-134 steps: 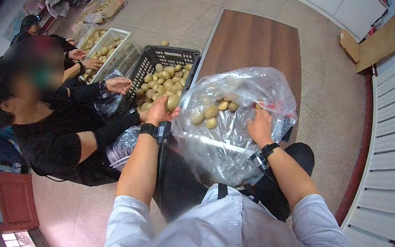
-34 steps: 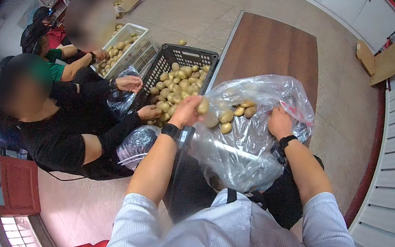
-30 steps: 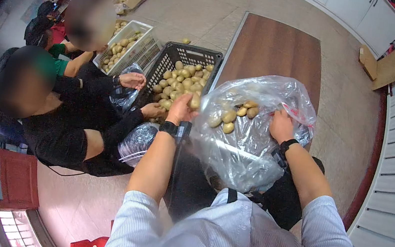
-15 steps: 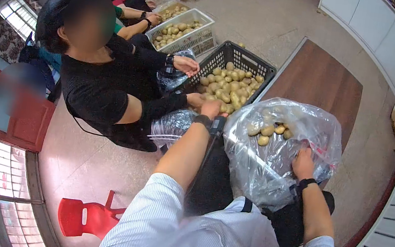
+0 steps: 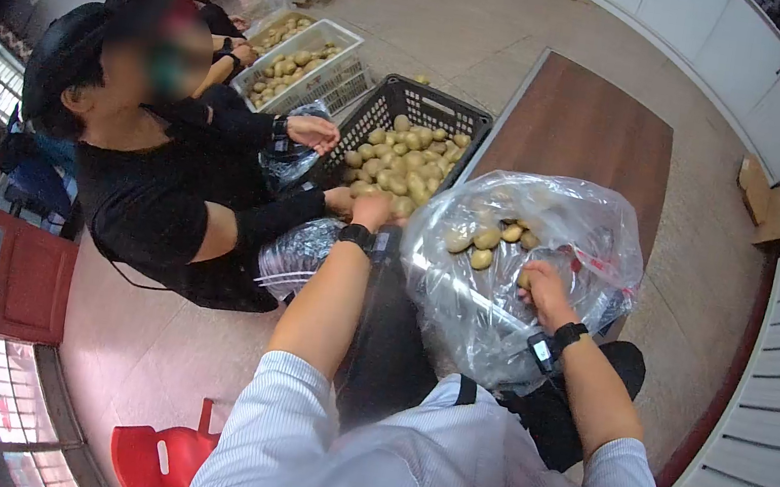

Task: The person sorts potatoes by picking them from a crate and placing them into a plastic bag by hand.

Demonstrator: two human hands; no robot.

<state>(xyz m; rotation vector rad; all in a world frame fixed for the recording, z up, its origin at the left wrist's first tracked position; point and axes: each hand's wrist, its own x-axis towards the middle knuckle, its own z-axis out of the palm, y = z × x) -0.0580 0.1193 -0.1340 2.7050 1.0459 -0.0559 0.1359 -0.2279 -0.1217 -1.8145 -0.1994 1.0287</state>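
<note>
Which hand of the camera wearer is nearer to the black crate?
Left. The left hand is at the near end of the black crate; the right hand is farther off, at the clear plastic bag.

Glossy, crinkled plastic bag (image 5: 501,307) — smooth table (image 5: 600,134), wood or perhaps laminate

The produce (image 5: 406,158) is yellowish-brown, the crate (image 5: 439,107) black, the shirt (image 5: 439,465) pale (finely striped)

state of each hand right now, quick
Left hand: cannot tell, grasp hidden at the black crate.
Right hand: closed, apparently holding a potato-like piece.
</note>
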